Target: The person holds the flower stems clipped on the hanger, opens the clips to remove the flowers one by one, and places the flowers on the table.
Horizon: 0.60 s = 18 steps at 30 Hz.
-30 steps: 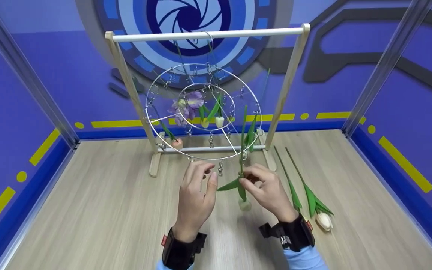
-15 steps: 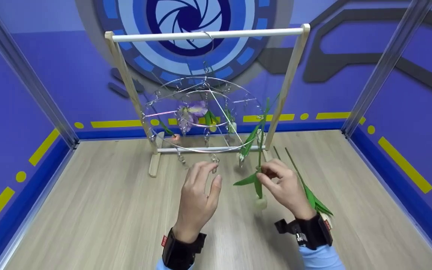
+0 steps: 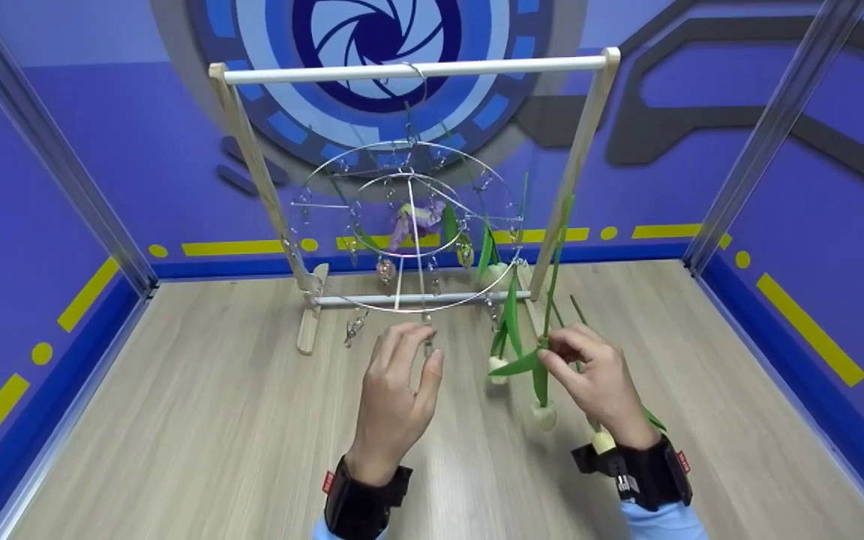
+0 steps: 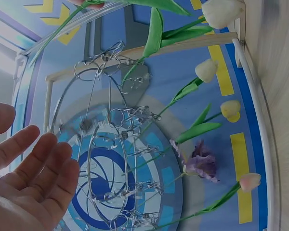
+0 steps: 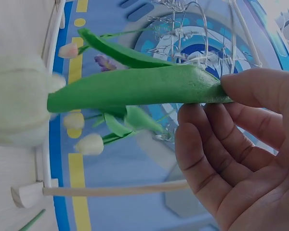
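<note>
My right hand (image 3: 601, 382) pinches a white tulip (image 3: 543, 415) by its green stem and leaf, bloom hanging down, in front of the rack's right leg. Its bloom fills the left edge of the right wrist view. My left hand (image 3: 402, 397) is held up with fingers spread and nothing in it, just below the front clips of a round clip hanger (image 3: 432, 309). Clipped upside down on the hanger are a purple flower (image 4: 201, 161), a pink tulip (image 4: 250, 182), a yellow tulip (image 4: 230, 110) and white tulips, one of them (image 3: 498, 367) beside the held one.
A wooden rack with a white top bar (image 3: 507, 67) carries the hanger by its hook. More tulips lie on the table (image 3: 177, 420) at right, partly hidden by my right hand and wrist; one pale yellow bloom (image 3: 603, 440) shows. Blue printed walls surround the table.
My right hand has moved right with the white tulip. The hanger has tilted and turned, carrying its flowers round to the right. My left hand has barely shifted.
</note>
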{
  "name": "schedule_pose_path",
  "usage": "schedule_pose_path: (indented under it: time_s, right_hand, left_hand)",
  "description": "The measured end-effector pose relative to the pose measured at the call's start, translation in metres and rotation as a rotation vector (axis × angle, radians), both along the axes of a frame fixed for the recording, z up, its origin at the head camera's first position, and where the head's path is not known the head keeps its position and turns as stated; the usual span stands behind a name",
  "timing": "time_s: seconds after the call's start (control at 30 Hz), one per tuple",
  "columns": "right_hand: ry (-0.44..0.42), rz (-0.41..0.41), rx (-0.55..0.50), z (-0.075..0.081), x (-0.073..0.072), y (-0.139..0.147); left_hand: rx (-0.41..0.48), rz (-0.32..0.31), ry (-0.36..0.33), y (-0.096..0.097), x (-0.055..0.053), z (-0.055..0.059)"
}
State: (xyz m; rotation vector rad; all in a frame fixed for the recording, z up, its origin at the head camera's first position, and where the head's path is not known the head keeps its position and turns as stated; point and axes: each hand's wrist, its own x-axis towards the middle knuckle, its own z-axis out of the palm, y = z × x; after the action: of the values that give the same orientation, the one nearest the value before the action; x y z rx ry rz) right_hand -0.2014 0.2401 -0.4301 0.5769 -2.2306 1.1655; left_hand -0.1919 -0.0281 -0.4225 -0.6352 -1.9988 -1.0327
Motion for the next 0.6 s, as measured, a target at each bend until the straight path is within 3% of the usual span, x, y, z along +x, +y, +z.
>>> schedule_pose_path:
  time_s: [0.6]
  right_hand:
    - [-0.079, -0.082, 0.014, -0.003, 0.003, 0.016]
  left_hand:
    - [-0.025, -0.002, -0.057, 0.002, -0.001, -0.004]
